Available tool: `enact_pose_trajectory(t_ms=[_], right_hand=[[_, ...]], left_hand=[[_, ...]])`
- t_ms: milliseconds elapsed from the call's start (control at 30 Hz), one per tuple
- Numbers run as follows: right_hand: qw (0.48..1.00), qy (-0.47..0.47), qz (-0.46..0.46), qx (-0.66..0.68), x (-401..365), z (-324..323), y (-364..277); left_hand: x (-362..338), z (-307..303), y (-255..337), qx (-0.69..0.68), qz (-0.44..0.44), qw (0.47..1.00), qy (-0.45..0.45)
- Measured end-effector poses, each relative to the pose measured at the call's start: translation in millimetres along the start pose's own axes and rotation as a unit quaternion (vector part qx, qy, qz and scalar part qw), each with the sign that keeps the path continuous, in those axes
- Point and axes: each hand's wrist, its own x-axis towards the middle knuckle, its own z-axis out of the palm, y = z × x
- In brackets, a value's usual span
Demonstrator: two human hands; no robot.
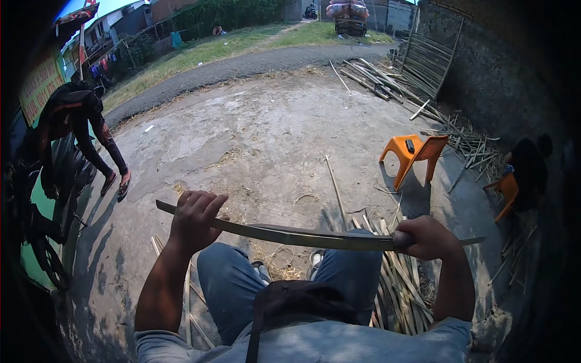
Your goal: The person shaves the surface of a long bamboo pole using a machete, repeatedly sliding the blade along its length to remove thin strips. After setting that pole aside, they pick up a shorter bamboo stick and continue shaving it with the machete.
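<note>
A long, slightly bowed bamboo strip [302,238] spans the space above my knees, held roughly level. My left hand [196,219] is closed around it near its left end, which sticks out past the fingers. Near the other end my right hand [428,238] grips it in a fist, and a thin tip shows beyond. A dark rounded knob [402,239] sits at the right thumb. Along the strip's upper side runs a darker narrow length [315,231]; I cannot tell whether it is a blade or split bamboo.
Bamboo strips [399,284] lie in a bundle beside my right leg, with more [189,296] at my left. An orange chair [413,151] with a dark object on it stands ahead right. One person [78,115] bends by a motorbike; another [526,169] sits at right.
</note>
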Motion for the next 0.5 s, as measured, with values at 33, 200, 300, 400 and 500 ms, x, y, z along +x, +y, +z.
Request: enact_pose_trajectory(t_ms=[33, 200, 300, 400, 500], right_hand=[[1.000, -0.003, -0.003, -0.005, 1.0, -0.7, -1.2], [1.000, -0.012, -0.014, -0.013, 9.5, -5.1, -4.4], [0.999, -0.005, -0.026, -0.022, 14.8, -6.4, -2.6], [0.999, 0.027, -0.014, -0.030, 17.6, -13.8, 2.9], [0.996, 0.089, 0.003, -0.017, 16.6, -27.1, 7.2]], left_hand=[[1.2, -1.8, 3.2, 0.011, 0.023, 0.998, 0.050], [-26.2, 0.2, -0.1, 0.005, -0.006, 0.999, 0.048], [-39.2, -5.1, -0.4, 0.008, -0.012, 0.998, 0.064], [-57.8, -8.0, -4.6, 0.007, -0.049, 0.997, 0.056], [-80.6, -8.4, -8.4, 0.022, -0.092, 0.995, 0.022]])
